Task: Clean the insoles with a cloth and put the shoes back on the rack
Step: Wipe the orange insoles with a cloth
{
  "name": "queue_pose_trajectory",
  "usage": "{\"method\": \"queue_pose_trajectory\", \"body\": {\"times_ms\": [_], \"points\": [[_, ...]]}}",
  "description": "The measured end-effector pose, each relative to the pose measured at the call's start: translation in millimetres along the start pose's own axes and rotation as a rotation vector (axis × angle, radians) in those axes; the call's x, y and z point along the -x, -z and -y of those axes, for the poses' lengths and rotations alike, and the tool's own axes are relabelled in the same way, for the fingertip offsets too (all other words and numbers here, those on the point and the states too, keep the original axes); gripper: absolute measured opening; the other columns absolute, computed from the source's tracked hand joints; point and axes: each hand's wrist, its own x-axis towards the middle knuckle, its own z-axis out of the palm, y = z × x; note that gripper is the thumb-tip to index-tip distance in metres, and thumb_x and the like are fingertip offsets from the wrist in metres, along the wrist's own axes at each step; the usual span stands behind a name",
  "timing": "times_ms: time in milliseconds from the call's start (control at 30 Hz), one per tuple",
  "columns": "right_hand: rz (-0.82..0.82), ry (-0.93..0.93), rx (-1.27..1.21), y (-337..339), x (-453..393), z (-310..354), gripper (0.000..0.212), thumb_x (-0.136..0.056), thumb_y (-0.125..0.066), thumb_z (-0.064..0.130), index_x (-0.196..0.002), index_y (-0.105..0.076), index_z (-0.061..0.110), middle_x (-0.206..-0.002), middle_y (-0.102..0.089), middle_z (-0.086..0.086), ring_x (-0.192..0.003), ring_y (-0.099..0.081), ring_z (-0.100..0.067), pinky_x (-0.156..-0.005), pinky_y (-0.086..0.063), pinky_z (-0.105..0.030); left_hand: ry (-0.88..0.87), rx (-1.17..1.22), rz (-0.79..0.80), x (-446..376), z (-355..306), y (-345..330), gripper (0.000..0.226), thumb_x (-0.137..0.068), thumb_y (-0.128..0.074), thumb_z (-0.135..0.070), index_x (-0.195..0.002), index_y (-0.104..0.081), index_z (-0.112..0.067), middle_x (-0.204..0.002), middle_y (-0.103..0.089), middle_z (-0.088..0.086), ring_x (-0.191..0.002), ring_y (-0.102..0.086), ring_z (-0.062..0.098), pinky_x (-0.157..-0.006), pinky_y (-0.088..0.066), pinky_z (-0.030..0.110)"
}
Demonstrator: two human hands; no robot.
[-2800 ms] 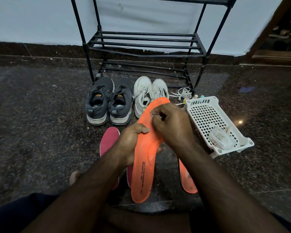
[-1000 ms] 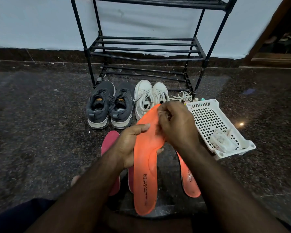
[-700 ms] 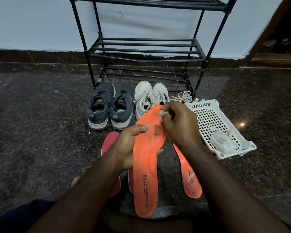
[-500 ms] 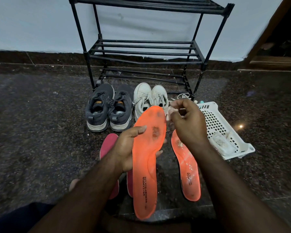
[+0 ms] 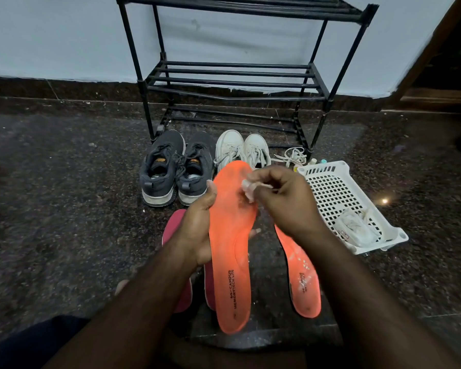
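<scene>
My left hand (image 5: 197,230) grips an orange insole (image 5: 232,251) by its left edge, toe end pointing away from me. My right hand (image 5: 285,203) pinches a small white cloth (image 5: 249,189) against the insole's toe area. A second orange insole (image 5: 302,278) lies on the floor to the right. Two pink insoles (image 5: 172,227) lie on the floor under my left hand, partly hidden. A pair of grey shoes (image 5: 175,169) and a pair of white shoes (image 5: 240,150) stand in front of the black shoe rack (image 5: 232,78).
A white perforated plastic basket (image 5: 338,193) sits on the floor at the right with a white packet (image 5: 354,231) inside. Loose white laces (image 5: 290,157) lie by the rack's right leg. The floor is dark speckled stone. My legs are at the bottom edge.
My right hand lifted the cloth off the insole toward the basket half a second ago and has now come back onto the toe area. My left hand keeps holding the insole.
</scene>
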Motion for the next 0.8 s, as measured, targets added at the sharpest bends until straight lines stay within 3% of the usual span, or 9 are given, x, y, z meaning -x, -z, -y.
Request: {"method": "queue_pose_trajectory", "body": {"times_ms": [100, 200, 300, 433, 600, 700, 800], "points": [[-0.028, -0.070, -0.138, 11, -4, -4, 0.019, -0.082, -0.066, 0.003, -0.087, -0.069, 0.021, -0.083, -0.068, 0.000, -0.075, -0.066, -0.020, -0.075, -0.059, -0.044, -0.059, 0.044, -0.052, -1, -6, 4, 0.073, -0.098, -0.032, -0.065, -0.118, -0.072, -0.007, -0.125, -0.069, 0.018, -0.111, -0.068, 0.036, -0.099, -0.045, 0.063], [0.069, -0.133, -0.098, 11, 1, -6, 0.028, -0.084, -0.061, -0.003, -0.084, -0.069, 0.024, -0.082, -0.067, -0.004, -0.067, -0.064, -0.024, -0.073, -0.059, -0.055, -0.098, 0.052, -0.092, -2, -11, 6, 0.074, -0.100, -0.031, -0.064, -0.123, -0.066, -0.003, -0.126, -0.067, 0.023, -0.114, -0.066, 0.039, -0.107, -0.041, 0.060], [0.206, -0.156, -0.119, 6, 6, -5, 0.014, -0.085, -0.067, -0.006, -0.088, -0.067, 0.007, -0.077, -0.065, -0.012, -0.067, -0.062, -0.025, -0.076, -0.056, -0.055, -0.105, 0.063, -0.097, 0, -16, 6, 0.076, -0.101, -0.028, -0.064, -0.128, -0.060, -0.001, -0.125, -0.067, 0.025, -0.105, -0.070, 0.039, -0.096, -0.050, 0.055], [0.307, -0.176, -0.150, -5, 13, -8, 0.014, -0.084, -0.068, -0.009, -0.089, -0.067, 0.004, -0.078, -0.064, -0.010, -0.070, -0.062, -0.023, -0.083, -0.054, -0.057, -0.100, 0.064, -0.109, 1, -19, 7, 0.076, -0.101, -0.029, -0.065, -0.129, -0.060, -0.001, -0.123, -0.068, 0.025, -0.103, -0.071, 0.039, -0.090, -0.051, 0.054], [0.132, -0.160, -0.156, -13, 13, -8, 0.016, -0.081, -0.075, -0.003, -0.082, -0.068, 0.011, -0.073, -0.068, -0.008, -0.067, -0.066, -0.022, -0.077, -0.057, -0.051, -0.113, 0.063, -0.044, 0, -20, 5, 0.071, -0.101, -0.033, -0.062, -0.125, -0.064, -0.003, -0.123, -0.069, 0.022, -0.105, -0.070, 0.035, -0.093, -0.055, 0.051], [-0.040, -0.191, -0.281, -12, 9, -8, 0.020, -0.082, -0.073, -0.003, -0.080, -0.067, 0.016, -0.076, -0.069, -0.010, -0.070, -0.067, -0.030, -0.074, -0.057, -0.054, -0.056, 0.042, 0.027, -1, -14, 8, 0.064, -0.097, -0.043, -0.057, -0.127, -0.069, -0.007, -0.133, -0.063, 0.020, -0.120, -0.059, 0.036, -0.110, -0.039, 0.063], [-0.129, -0.168, -0.325, -12, 7, -10, 0.016, -0.084, -0.072, 0.001, -0.085, -0.066, 0.015, -0.077, -0.068, -0.011, -0.065, -0.062, -0.032, -0.063, -0.053, -0.063, 0.047, 0.008, 0.047, -2, -2, 7, 0.046, -0.096, -0.050, -0.045, -0.116, -0.075, -0.013, -0.117, -0.071, 0.012, -0.112, -0.064, 0.032, -0.104, -0.041, 0.069]]}}
